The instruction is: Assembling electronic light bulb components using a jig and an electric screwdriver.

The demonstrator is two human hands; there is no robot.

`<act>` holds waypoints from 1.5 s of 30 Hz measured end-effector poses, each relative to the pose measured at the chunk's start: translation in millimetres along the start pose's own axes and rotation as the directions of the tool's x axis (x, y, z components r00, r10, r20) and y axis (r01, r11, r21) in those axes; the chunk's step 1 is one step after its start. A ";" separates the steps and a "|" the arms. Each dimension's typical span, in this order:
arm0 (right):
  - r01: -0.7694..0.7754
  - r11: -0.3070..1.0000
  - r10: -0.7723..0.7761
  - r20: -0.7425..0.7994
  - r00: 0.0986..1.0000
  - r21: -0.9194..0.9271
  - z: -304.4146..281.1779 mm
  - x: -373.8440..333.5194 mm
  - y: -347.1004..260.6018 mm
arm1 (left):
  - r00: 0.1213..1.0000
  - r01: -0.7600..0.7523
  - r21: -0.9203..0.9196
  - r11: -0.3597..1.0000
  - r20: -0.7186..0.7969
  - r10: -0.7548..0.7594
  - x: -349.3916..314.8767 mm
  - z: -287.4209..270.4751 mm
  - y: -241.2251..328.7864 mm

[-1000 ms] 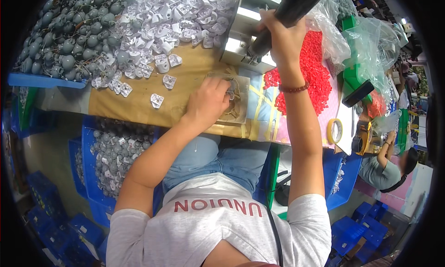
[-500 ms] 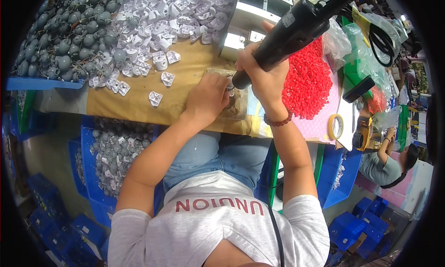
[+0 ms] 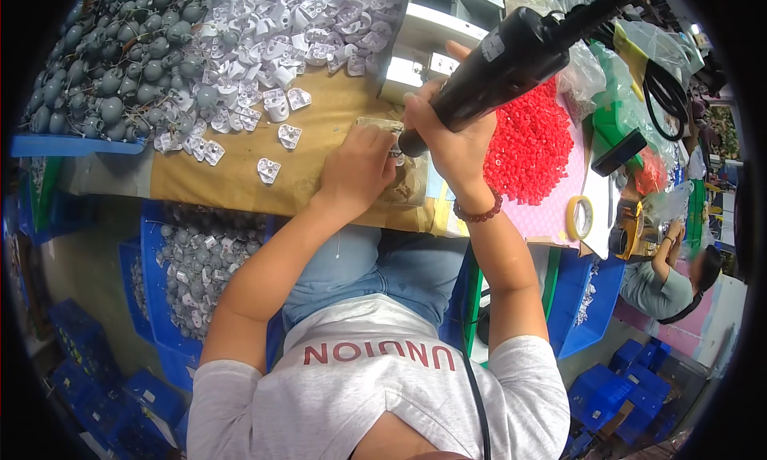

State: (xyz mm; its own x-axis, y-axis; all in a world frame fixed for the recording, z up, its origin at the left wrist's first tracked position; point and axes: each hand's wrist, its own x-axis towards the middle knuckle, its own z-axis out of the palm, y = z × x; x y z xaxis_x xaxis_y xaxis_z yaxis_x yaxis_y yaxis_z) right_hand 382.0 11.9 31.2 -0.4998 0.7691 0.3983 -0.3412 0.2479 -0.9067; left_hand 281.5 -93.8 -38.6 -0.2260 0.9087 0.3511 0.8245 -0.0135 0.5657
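Observation:
My right hand (image 3: 458, 136) is wrapped round a black electric screwdriver (image 3: 499, 68), held at a slant. The tool's lower end is beside the fingertips of my left hand (image 3: 357, 168). My left fingers are bent and pressed together over a small block-like fixture (image 3: 407, 184) at the table's front edge. A bit of something pale shows at those fingertips, but the fingers and the tool hide most of it. Several loose white plastic parts (image 3: 289, 135) lie on the brown table covering (image 3: 240, 168) to the left.
Piles of white parts (image 3: 319, 16) and grey round parts (image 3: 112, 80) fill the far left. To the right are small red pieces (image 3: 531, 148) and a tape roll (image 3: 579, 218). A metal box (image 3: 447, 28) stands behind. Blue bins (image 3: 172, 344) flank my legs; another person (image 3: 667, 288) sits far right.
The screwdriver's upper end has swung slightly right and lower, and its cord with it. My right hand has shifted its hold a little. My left hand stays in place.

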 end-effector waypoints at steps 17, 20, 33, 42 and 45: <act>0.085 0.980 -0.062 0.128 0.990 -0.180 -2.1 -18.4 0.8 | 0.998 -0.048 -0.096 0.994 -0.036 0.045 0.2 -1.5 -2.2; 0.134 0.974 -0.110 0.140 0.984 -0.182 -3.9 -21.4 5.9 | 0.998 -0.046 -0.093 0.995 -0.038 0.043 -0.2 -1.3 -2.4; -0.056 0.998 0.061 -0.324 0.944 0.024 -27.8 1.6 -9.5 | 0.995 0.079 -0.037 0.996 0.062 -0.077 -1.2 -5.5 0.4; -0.053 0.918 -0.139 -0.445 0.885 -0.392 -94.0 -12.4 41.4 | 1.000 0.001 -0.082 0.997 -0.029 -0.004 -9.3 -5.0 1.6; -0.041 0.796 -0.029 -0.106 0.994 -0.604 -65.8 -38.4 32.2 | 0.999 -0.019 -0.076 0.997 -0.048 0.015 -11.6 -1.3 2.3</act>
State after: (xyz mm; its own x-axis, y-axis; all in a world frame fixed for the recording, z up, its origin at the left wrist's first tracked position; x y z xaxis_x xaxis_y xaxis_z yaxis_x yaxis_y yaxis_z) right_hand 442.6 29.1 -22.4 -0.4030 0.8195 0.4074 0.2293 0.5214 -0.8219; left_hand 285.4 -104.9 -40.4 -0.2380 0.8875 0.3946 0.7865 -0.0623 0.6145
